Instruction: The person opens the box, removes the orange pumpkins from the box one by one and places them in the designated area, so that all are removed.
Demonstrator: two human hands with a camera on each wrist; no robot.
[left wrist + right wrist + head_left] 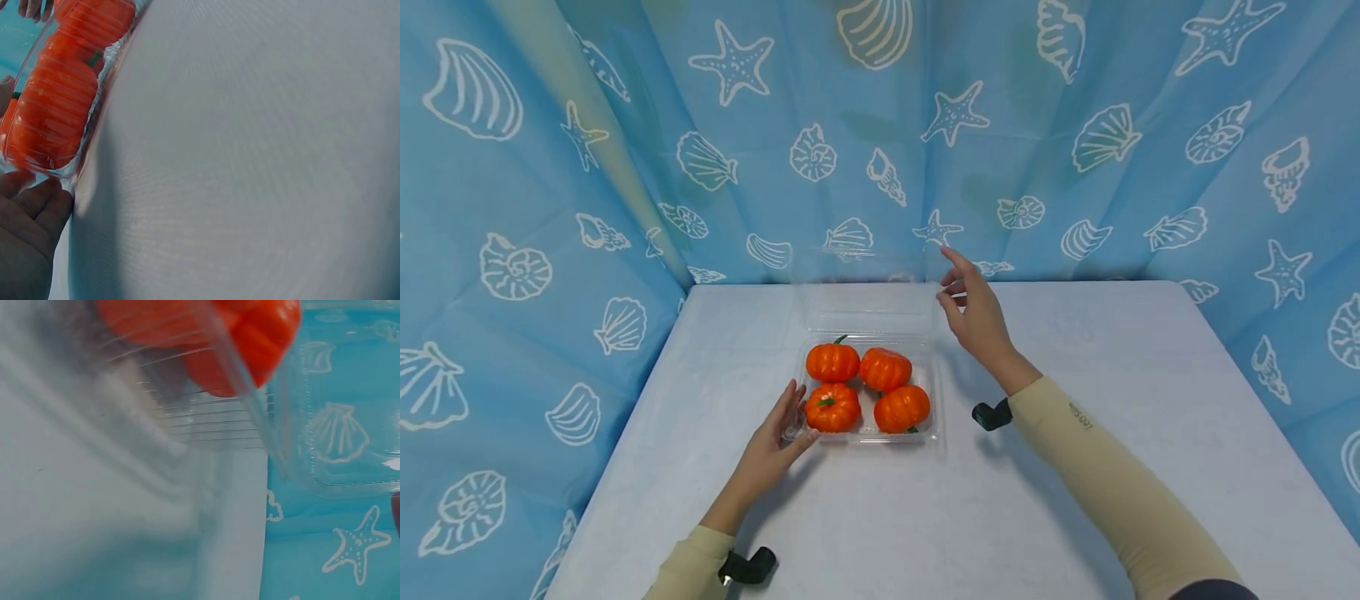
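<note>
A clear plastic clamshell box (867,435) lies on the table with its lid (865,320) raised at the back. Several small orange pumpkins (901,409) with green stems sit in its base; they show through the ribbed wall in both wrist views. My left hand (769,457) rests at the box's front left corner, fingers along the left side and thumb by the front edge. In the left wrist view its fingers (55,206) lie against the box's end. Beside the lid's right edge, my right hand (976,323) is raised, index finger extended and the others loosely bent.
A white cloth covers the table (880,525). Behind it and at both sides hangs a blue curtain (880,108) with white shells and starfish, close behind the lid. A black wrist mount (992,414) juts from the right sleeve, another (748,567) from the left.
</note>
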